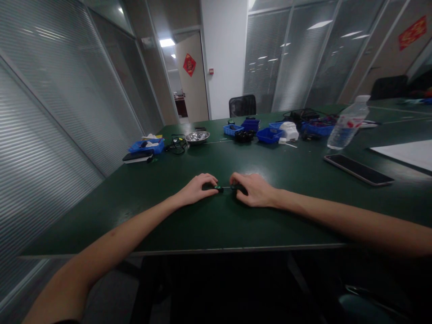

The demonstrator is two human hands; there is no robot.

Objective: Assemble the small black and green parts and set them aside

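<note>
Tool [240,188] in right hand [258,189]: dark handle pinched between thumb and curled fingers, thin metal shaft directed left across the narrow gap toward left hand [194,190]. Left hand with thumb and fingertips pinching small part [219,189], black and green, end protruding on the side facing the right hand. Shaft tip touching part or just short of it; cannot tell which. Rest of part hidden in left-hand grip. Both hands low over green table [209,229], facing each other, close together but apart, a little in from the near edge.

Beyond left hand, off to its left: blue tray [146,147] with white and yellow items, flat case [137,157] just before it, dark on top and pale along the side. Nearer to straight beyond left hand: tangled black cable [177,146], then metal bowl [197,137] beside it, contents shiny, too small to tell.

Straight beyond right hand, well apart from it: black bundle [244,136] among blue trays [269,136]; white device [289,131] at their right.

To the right of right hand, farther out: bottle [349,123], clear with red on label, on its base; phone [358,169] flat on table, screen dark, nearer than bottle; white sheet [408,154] past phone, cut off by view edge. Far beyond both hands: black chair [242,106] at opposite table edge.
</note>
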